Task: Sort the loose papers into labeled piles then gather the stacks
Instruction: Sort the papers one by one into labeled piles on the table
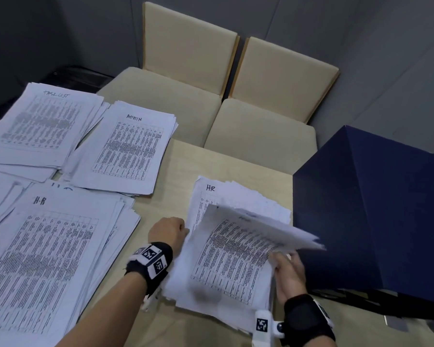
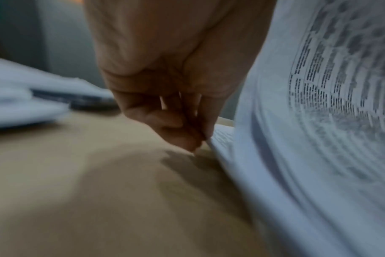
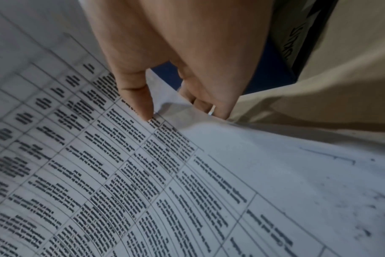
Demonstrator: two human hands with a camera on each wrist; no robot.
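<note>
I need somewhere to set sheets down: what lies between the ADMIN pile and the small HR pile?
Only bare table between ADMIN pile and small HR pile, per head view.

1. The printed rows on the white tabulated sheet (image 1: 236, 249) lifted off the small pile are too blurred to be read, and its handwritten heading is smeared.
2. The fingertips of the left hand (image 1: 169, 232) are covered by that sheet's edge in the head view.
3. The large white "H·R" stack (image 1: 48, 259) is cut off by the left and bottom edges.
4. A dark slim object (image 2: 77, 101) lying among blurred papers in the left wrist view cannot be identified.
5. The dark blue box (image 1: 376, 221) is cropped at the right edge.
</note>
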